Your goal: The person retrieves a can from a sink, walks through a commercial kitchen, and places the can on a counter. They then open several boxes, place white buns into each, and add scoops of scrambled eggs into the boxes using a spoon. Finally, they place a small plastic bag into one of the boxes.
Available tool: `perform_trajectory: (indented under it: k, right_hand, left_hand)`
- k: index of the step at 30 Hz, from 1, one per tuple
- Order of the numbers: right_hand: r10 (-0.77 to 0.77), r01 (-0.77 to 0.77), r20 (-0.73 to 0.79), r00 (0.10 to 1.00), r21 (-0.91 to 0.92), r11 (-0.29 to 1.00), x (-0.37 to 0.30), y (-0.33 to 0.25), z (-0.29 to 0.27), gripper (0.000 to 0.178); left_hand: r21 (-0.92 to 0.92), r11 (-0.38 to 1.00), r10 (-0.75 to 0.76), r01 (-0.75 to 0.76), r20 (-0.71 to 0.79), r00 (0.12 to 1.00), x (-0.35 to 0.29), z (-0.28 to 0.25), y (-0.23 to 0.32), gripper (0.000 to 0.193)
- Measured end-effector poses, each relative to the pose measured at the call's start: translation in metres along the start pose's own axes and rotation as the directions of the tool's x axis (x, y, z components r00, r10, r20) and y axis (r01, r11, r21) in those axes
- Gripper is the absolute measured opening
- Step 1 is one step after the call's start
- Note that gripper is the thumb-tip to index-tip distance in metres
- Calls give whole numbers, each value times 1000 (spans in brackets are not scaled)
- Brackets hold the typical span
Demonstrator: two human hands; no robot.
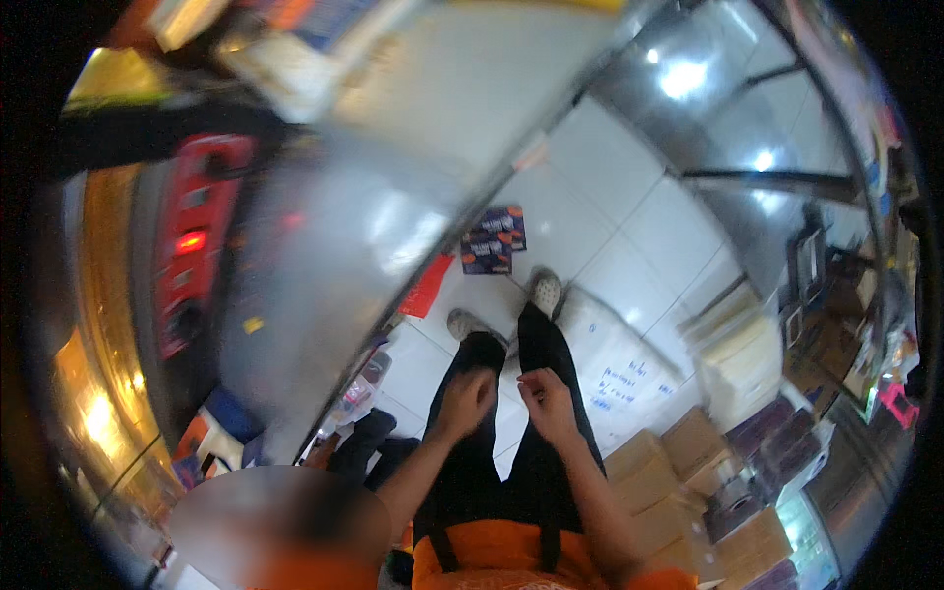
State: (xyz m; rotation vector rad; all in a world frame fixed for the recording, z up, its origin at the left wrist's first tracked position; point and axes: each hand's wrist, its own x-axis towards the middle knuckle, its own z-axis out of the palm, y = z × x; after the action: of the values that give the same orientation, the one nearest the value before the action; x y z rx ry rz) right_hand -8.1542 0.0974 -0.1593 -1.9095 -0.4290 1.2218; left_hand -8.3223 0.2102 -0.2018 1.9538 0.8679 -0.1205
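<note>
Holds bare left hand (470, 398) half curled and bare right hand (547, 401) with fingers bent, apart from each other, above long black cloth trousers (539, 482); cannot tell whether pinching anything in either. Stands in pale grey shoes (547, 288) on glossy white floor tiles (629, 246), near brown cardboard boxes (649, 472) at right.

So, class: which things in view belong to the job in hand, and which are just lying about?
Job in hand:
left hand, right hand: curled, nothing visibly held
black trousers, nearest below

Lying about, apparently:
dark packets
white package
cardboard boxes
</note>
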Motion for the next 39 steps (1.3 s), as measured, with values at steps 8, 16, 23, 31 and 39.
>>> perform_trajectory:
  k: [8,16,23,31,39]
  right_hand:
    - [243,-245,32,969,110,963,-21,91,-44,14]
    - [237,-244,-167,957,-20,970,-10,124,-74,11]
    - [261,-296,-256,931,-108,949,-3,135,-73,7]
    - [466,-288,-263,845,510,810,-10,88,-91,26]
    - [93,-81,-101,991,121,989,76,71,-143,73]
  left_hand:
    - [368,907,163,-207,148,976,327,163,-237,68]
    - [808,549,77,-213,205,976,405,218,-294,132]
    - [719,691,-143,-67,227,963,445,206,-329,126]
    - [336,938,-148,-86,613,776,373,144,-201,76]
    - [-358,911,23,204,538,843,229,12,38,66]
